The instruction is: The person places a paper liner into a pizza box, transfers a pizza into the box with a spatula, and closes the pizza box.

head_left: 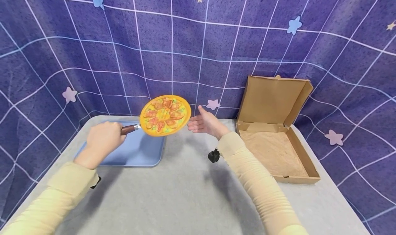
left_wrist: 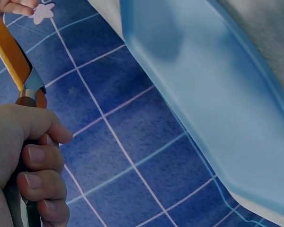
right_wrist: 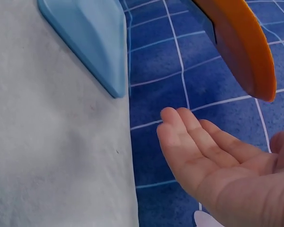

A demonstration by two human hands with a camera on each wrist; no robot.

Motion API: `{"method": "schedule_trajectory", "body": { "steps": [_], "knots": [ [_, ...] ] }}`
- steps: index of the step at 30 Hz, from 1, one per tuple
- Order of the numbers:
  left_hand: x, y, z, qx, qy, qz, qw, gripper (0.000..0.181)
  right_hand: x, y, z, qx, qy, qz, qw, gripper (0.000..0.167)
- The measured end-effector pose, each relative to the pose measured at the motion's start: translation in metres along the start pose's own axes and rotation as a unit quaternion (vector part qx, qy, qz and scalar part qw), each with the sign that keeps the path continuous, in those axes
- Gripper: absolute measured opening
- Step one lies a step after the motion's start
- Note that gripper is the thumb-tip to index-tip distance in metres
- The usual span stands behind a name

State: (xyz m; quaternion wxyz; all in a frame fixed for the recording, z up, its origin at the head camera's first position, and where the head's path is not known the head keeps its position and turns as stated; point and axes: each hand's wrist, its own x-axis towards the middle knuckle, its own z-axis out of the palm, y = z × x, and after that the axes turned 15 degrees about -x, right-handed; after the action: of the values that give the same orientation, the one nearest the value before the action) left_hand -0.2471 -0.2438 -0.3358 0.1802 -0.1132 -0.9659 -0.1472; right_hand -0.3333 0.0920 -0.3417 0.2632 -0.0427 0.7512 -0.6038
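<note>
My left hand (head_left: 104, 138) grips the dark wooden handle of a pizza server (head_left: 128, 129), fingers curled round it in the left wrist view. On the server's blade (left_wrist: 35, 81) rests a round toy-like pizza (head_left: 165, 115) with an orange rim and red and green toppings. It is held up in the air, its top tilted towards me. My right hand (head_left: 205, 123) is just right of the pizza, palm turned up and fingers extended. A gap separates it from the pizza's orange edge (right_wrist: 260, 61) in the right wrist view. Most of the blade is hidden behind the pizza.
A blue tray (head_left: 123, 156) lies on the left of the grey-white table (head_left: 185, 193), partly below the pizza and left hand. At the right stands a cardboard pizza box (head_left: 275, 149), lid raised, brown paper lining inside. A purple grid-patterned curtain (head_left: 185, 32) hangs behind.
</note>
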Motion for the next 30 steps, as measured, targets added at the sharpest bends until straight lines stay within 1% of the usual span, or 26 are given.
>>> {"method": "schedule_trajectory", "body": {
  "steps": [4, 9, 12, 16, 20, 26, 30],
  "knots": [
    [0.003, 0.008, 0.0, 0.001, 0.0, 0.002, 1.0, 0.019, -0.001, -0.001, -0.007, 0.007, -0.014, 0.01, 0.9998, 0.078],
    [0.01, 0.02, -0.001, -0.003, -0.001, 0.0, 1.0, 0.019, -0.006, -0.005, -0.022, -0.016, -0.01, 0.025, 0.9995, 0.081],
    [0.014, 0.029, -0.001, -0.006, -0.009, 0.0, 0.9999, 0.017, -0.009, -0.008, -0.033, -0.029, -0.009, 0.035, 0.9989, 0.08],
    [0.017, 0.038, -0.001, -0.007, -0.011, 0.005, 0.9999, 0.015, -0.012, -0.011, -0.044, -0.043, 0.0, 0.044, 0.9981, 0.078],
    [0.02, 0.046, 0.001, -0.004, -0.017, 0.011, 0.9998, 0.016, -0.017, -0.012, -0.054, -0.057, 0.004, 0.049, 0.9972, 0.073],
    [0.03, 0.06, 0.006, -0.002, -0.028, 0.02, 0.9994, 0.018, -0.025, -0.013, -0.071, -0.063, -0.01, 0.058, 0.9963, 0.071],
    [0.036, 0.068, 0.012, 0.003, -0.028, 0.026, 0.9993, 0.018, -0.03, -0.014, -0.083, -0.065, -0.007, 0.065, 0.9957, 0.068]
  ]
}}
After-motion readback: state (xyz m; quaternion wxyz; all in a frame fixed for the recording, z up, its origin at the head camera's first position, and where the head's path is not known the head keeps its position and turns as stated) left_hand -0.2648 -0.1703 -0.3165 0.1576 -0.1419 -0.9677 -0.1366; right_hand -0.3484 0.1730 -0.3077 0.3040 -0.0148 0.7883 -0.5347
